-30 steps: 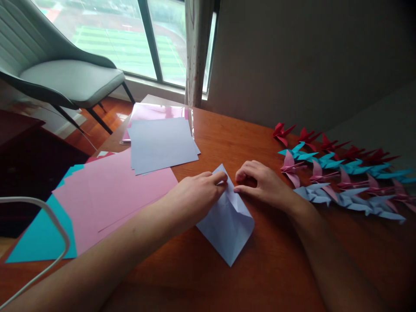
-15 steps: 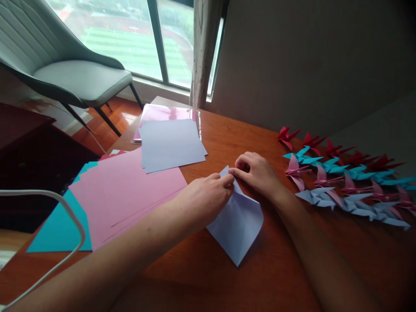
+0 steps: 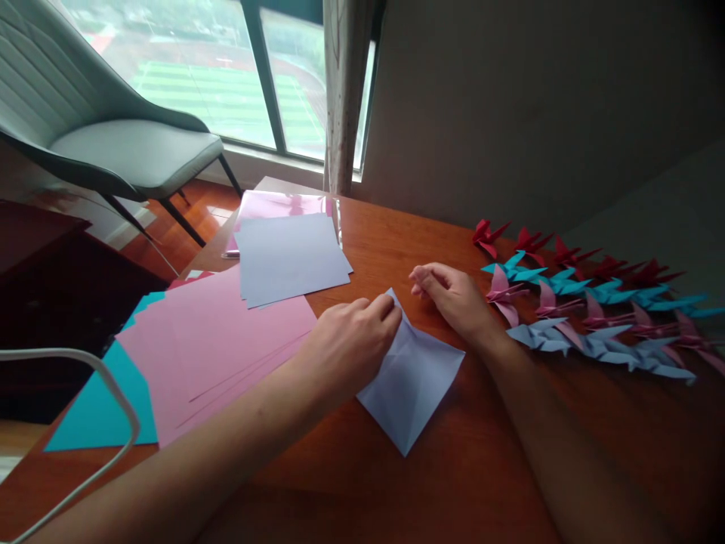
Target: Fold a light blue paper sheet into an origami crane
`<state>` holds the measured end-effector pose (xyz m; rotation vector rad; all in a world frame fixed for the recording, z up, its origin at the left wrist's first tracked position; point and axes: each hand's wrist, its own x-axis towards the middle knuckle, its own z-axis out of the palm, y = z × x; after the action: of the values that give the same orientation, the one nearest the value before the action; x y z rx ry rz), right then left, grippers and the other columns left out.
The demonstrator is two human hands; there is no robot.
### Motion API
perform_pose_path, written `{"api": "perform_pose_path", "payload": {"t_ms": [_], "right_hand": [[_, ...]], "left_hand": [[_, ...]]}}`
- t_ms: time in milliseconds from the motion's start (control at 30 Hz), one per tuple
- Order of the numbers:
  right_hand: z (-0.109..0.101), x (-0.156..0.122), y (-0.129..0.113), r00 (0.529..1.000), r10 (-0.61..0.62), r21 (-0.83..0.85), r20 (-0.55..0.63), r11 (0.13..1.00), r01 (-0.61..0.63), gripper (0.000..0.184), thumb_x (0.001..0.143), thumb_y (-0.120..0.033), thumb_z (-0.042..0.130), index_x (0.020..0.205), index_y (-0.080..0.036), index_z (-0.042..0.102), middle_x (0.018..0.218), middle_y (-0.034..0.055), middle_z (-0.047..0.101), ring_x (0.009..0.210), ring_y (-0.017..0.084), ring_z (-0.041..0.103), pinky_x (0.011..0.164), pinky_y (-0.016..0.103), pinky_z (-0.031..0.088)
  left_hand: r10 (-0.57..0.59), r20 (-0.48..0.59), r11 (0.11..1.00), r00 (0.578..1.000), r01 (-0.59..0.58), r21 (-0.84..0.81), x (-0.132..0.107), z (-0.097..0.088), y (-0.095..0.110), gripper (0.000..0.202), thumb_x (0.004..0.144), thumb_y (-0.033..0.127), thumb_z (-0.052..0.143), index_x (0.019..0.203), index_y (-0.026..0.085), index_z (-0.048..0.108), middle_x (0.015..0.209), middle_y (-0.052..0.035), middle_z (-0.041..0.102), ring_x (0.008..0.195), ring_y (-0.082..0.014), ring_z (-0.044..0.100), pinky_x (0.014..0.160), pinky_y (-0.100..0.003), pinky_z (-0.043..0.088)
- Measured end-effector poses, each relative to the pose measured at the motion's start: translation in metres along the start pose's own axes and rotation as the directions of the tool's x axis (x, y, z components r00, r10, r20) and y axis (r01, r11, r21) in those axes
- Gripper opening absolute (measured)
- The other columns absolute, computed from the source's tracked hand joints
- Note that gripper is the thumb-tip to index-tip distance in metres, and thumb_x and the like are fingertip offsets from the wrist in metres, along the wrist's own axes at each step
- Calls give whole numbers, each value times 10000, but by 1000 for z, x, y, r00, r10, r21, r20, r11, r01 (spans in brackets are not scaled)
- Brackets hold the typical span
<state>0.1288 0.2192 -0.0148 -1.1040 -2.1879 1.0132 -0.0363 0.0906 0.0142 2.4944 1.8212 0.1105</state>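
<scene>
A lavender paper square [image 3: 411, 385], folded into a diamond shape with creases, lies flat on the wooden table [image 3: 481, 468]. My left hand [image 3: 351, 340] rests on its left side and pinches the top corner with closed fingers. My right hand [image 3: 453, 298] hovers just right of that corner, off the paper. Its fingers are loosely curled with nothing in them.
Rows of folded paper cranes lie at the right: red [image 3: 566, 253], cyan [image 3: 566, 281], pink [image 3: 566, 308], lavender [image 3: 612, 347]. At the left are pink sheets [image 3: 215, 340], lavender sheets [image 3: 288, 257] and a cyan sheet [image 3: 96, 415]. A grey chair [image 3: 130, 147] stands by the window, and a white cable [image 3: 113, 393] curves at the lower left.
The raised flap of the lavender paper now lies flat in a diamond. My right hand has let go of the top corner and drawn back to the right. My left hand stays on the corner.
</scene>
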Motion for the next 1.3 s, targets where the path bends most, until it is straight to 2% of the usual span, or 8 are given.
{"api": "perform_pose_path", "payload": {"t_ms": [100, 167, 267, 467, 633, 900, 1100, 1300], "right_hand": [[-11, -32, -7, 990, -2, -2, -138, 1000, 2, 458, 974, -556, 422, 886, -190, 683, 761, 27, 689, 736, 175, 641, 674, 285, 456], [-12, -49, -13, 974, -94, -84, -207, 993, 78, 394, 975, -505, 459, 904, -191, 685, 809, 37, 696, 769, 181, 643, 685, 290, 461], [-8, -63, -20, 958, -247, -280, -149, 939, 199, 284, 918, -439, 592, 1001, -183, 682, 904, 55, 701, 841, 203, 637, 749, 318, 466], [-3, -57, 1, 985, -130, -301, -115, 949, 90, 92, 871, -278, 648, 889, -209, 706, 790, 3, 713, 690, 153, 639, 635, 275, 453], [-3, -53, 17, 991, -82, -349, -104, 936, 41, 98, 885, -227, 611, 858, -211, 704, 834, 9, 731, 742, 168, 665, 706, 292, 470], [3, -56, 14, 966, -256, -570, -36, 799, 191, 167, 923, -194, 568, 1045, -190, 681, 937, 55, 668, 901, 229, 623, 804, 344, 463], [5, -60, 6, 918, -376, -531, 130, 755, 384, 261, 926, -71, 483, 1080, -149, 678, 972, 89, 635, 905, 216, 575, 822, 333, 453], [10, -65, -7, 909, -324, -584, 263, 696, 417, 286, 982, -242, 469, 1196, -178, 648, 956, 87, 633, 889, 227, 558, 813, 356, 417]], "left_hand": [[-164, -73, 985, 984, 167, 34, -2, -8, 1, 157, 957, 203, 419, 968, 181, 575, 945, -58, 622, 800, -233, 644, 579, -328, 436], [-244, -90, 967, 966, 249, 59, -3, -11, 0, 158, 966, 270, 432, 924, 187, 560, 897, -59, 620, 776, -246, 650, 551, -323, 405], [-301, -48, 949, 953, 304, 83, -4, -9, -1, 182, 962, 341, 458, 921, 189, 549, 868, -60, 625, 740, -254, 659, 530, -310, 372], [-306, 3, 946, 952, 304, 117, -3, -1, -4, 273, 937, 449, 514, 955, 181, 563, 928, -83, 626, 818, -287, 661, 567, -332, 413], [-271, 10, 956, 962, 268, 116, -2, 2, -4, 271, 921, 450, 549, 953, 182, 576, 946, -84, 615, 855, -280, 650, 592, -333, 434], [-263, 22, 959, 964, 259, 113, -1, 4, -2, 200, 932, 379, 522, 988, 194, 574, 959, -67, 615, 835, -258, 657, 550, -309, 399], [-289, 54, 955, 956, 285, 77, 3, 6, -4, 221, 946, 383, 477, 1027, 198, 566, 980, -60, 625, 798, -238, 670, 525, -300, 374], [-300, 88, 953, 950, 302, 0, 4, 6, -6, 198, 939, 347, 489, 1052, 201, 562, 1038, -65, 636, 827, -239, 689, 569, -298, 415]]}}
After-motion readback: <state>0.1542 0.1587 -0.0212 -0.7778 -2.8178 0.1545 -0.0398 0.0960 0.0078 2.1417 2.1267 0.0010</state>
